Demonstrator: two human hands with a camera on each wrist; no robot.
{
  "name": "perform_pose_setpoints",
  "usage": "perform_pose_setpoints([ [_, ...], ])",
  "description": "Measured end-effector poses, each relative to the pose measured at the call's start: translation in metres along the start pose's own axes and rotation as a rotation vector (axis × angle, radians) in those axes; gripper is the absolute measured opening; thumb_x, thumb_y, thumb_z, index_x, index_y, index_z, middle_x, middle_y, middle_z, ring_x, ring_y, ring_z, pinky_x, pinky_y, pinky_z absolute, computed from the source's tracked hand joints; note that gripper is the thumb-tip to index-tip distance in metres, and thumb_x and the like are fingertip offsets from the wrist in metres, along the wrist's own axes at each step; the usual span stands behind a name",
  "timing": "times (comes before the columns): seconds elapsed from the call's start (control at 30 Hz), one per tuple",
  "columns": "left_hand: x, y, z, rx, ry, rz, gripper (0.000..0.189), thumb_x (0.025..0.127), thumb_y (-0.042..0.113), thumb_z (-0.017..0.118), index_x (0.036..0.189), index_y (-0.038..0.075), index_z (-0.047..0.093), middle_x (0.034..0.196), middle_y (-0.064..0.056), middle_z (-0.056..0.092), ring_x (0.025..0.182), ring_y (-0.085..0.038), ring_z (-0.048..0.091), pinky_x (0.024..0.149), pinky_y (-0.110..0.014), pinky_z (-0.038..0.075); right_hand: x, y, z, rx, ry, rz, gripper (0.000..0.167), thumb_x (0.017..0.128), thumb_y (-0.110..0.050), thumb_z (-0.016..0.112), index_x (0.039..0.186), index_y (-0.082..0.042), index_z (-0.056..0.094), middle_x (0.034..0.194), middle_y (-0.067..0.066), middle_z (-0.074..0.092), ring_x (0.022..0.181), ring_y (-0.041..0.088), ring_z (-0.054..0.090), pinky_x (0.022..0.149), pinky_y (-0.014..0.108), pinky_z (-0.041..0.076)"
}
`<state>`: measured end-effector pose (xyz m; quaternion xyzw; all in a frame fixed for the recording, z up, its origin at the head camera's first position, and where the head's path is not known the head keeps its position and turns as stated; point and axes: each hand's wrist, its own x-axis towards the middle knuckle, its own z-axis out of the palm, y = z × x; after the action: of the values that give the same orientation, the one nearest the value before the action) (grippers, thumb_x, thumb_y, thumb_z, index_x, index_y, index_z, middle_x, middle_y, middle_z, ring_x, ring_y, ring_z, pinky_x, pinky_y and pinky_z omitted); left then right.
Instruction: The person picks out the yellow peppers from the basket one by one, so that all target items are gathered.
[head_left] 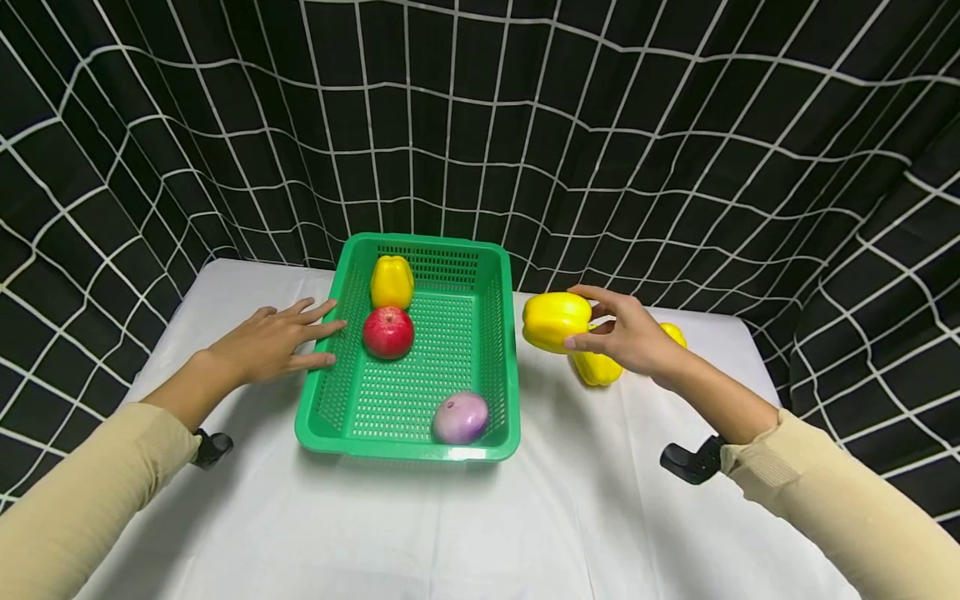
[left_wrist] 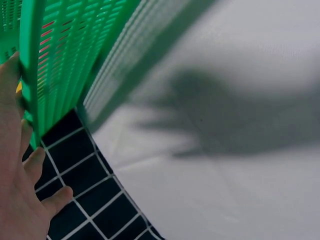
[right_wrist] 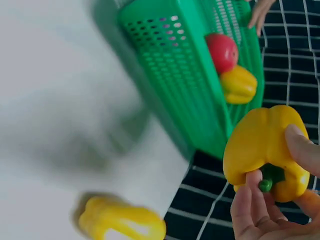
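Note:
My right hand [head_left: 626,333] grips a yellow bell pepper [head_left: 557,321] above the table, just right of the green basket [head_left: 512,375]. Its green stem [right_wrist: 266,185] faces the palm in the right wrist view. With fingers spread and fairly straight, my left hand [head_left: 281,342] touches the basket's left rim. Inside the basket, another yellow bell pepper [head_left: 392,283] lies at the back left, against a red pomegranate-like fruit [head_left: 388,333]. A purple onion [head_left: 461,417] sits in the front right corner.
Beneath the right hand, a yellow bell pepper [head_left: 597,368] lies on the white-covered table [head_left: 570,517]. Another yellow piece [head_left: 673,334] shows behind that hand, mostly hidden. A black curtain with a white grid [head_left: 465,117] hangs behind the table and at both sides.

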<state>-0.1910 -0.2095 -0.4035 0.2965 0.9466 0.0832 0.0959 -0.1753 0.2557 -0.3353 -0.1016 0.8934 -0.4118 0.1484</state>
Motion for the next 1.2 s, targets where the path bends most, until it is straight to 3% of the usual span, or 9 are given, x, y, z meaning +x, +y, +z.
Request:
perform_pose_setpoints([
  [0.17,-0.001,0.000,-0.001,0.011,0.003,0.005,0.062,0.098,0.048,0.058,0.150,0.016,0.046,0.162,-0.013,0.028,0.146,-0.044,0.023,0.104,-0.068,0.034,-0.017,0.015,-0.016,-0.018,0.022,0.075,0.077,0.087,-0.017,0.079,0.153,-0.011,0.038,0.120,0.022,0.055,0.098,0.031,0.062,0.074,0.029,0.055],
  [0.4,-0.001,-0.001,0.001,0.020,0.002,0.001,0.063,0.098,0.047,0.059,0.151,0.016,0.045,0.162,-0.013,0.027,0.147,-0.044,0.023,0.104,-0.069,0.033,-0.034,0.048,-0.038,-0.055,0.064,0.111,0.081,0.089,-0.019,0.077,0.155,-0.005,0.031,0.125,0.025,0.054,0.109,0.035,0.057,0.080,0.026,0.057],
  [0.63,0.000,-0.002,0.001,0.020,0.005,0.003,0.062,0.098,0.046,0.059,0.151,0.016,0.045,0.162,-0.014,0.027,0.146,-0.044,0.023,0.104,-0.069,0.033,-0.046,0.076,-0.054,-0.095,0.111,0.146,0.082,0.091,-0.028,0.076,0.154,-0.002,0.031,0.130,0.025,0.050,0.110,0.036,0.054,0.077,0.024,0.057],
  [0.8,-0.001,-0.001,0.002,0.012,0.002,0.000,0.063,0.098,0.046,0.059,0.151,0.015,0.045,0.162,-0.014,0.026,0.146,-0.045,0.024,0.105,-0.069,0.033,-0.055,0.096,-0.054,-0.081,0.123,0.187,0.081,0.090,-0.029,0.076,0.154,-0.003,0.033,0.131,0.024,0.048,0.111,0.036,0.053,0.078,0.026,0.058],
  [1.2,0.001,-0.003,0.003,0.021,-0.009,-0.010,0.063,0.098,0.048,0.058,0.151,0.017,0.044,0.162,-0.014,0.026,0.146,-0.045,0.023,0.105,-0.071,0.032,-0.065,0.153,-0.035,-0.035,0.101,0.299,0.089,0.091,-0.026,0.075,0.154,0.006,0.021,0.131,0.037,0.044,0.108,0.036,0.057,0.081,0.038,0.060],
])
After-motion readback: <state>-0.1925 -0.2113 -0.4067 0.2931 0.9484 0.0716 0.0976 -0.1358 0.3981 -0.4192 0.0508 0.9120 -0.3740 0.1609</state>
